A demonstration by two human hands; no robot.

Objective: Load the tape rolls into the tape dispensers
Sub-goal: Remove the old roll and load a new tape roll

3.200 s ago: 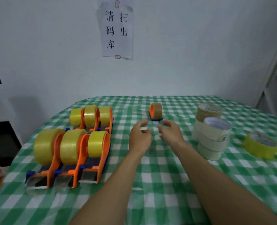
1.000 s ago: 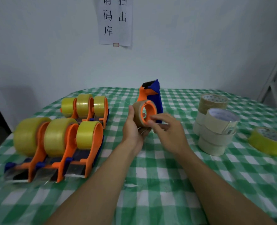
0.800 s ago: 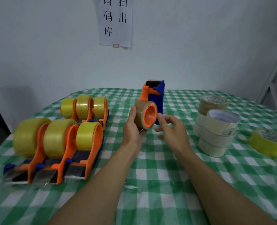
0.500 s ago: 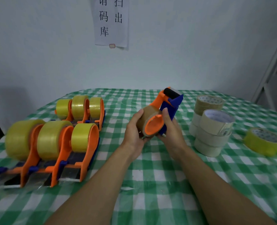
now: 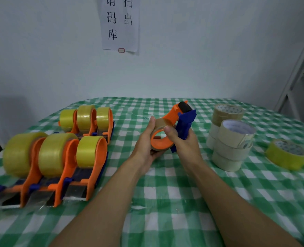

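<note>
Above the middle of the table I hold an orange and blue tape dispenser (image 5: 179, 118) with a brown tape roll (image 5: 161, 124) on its orange hub. My left hand (image 5: 146, 141) cups the roll from the left and below. My right hand (image 5: 182, 141) grips the blue handle, its thumb lying across the top of the roll. The dispenser's black roller end points up and away from me. Loose rolls stand at the right: a stack of white rolls (image 5: 231, 148), a brown roll (image 5: 227, 113) behind it and a yellow roll (image 5: 287, 154).
Two rows of orange dispensers loaded with yellow tape lie at the left, a near row (image 5: 55, 163) and a far row (image 5: 87, 120). The green checked tablecloth (image 5: 165, 193) covers the table. A paper sign (image 5: 120, 24) hangs on the wall. A white frame (image 5: 301, 68) stands at the right.
Both hands picked the brown-roll dispenser up off the table. The right hand closed round its blue handle, and the dispenser tilted to the right.
</note>
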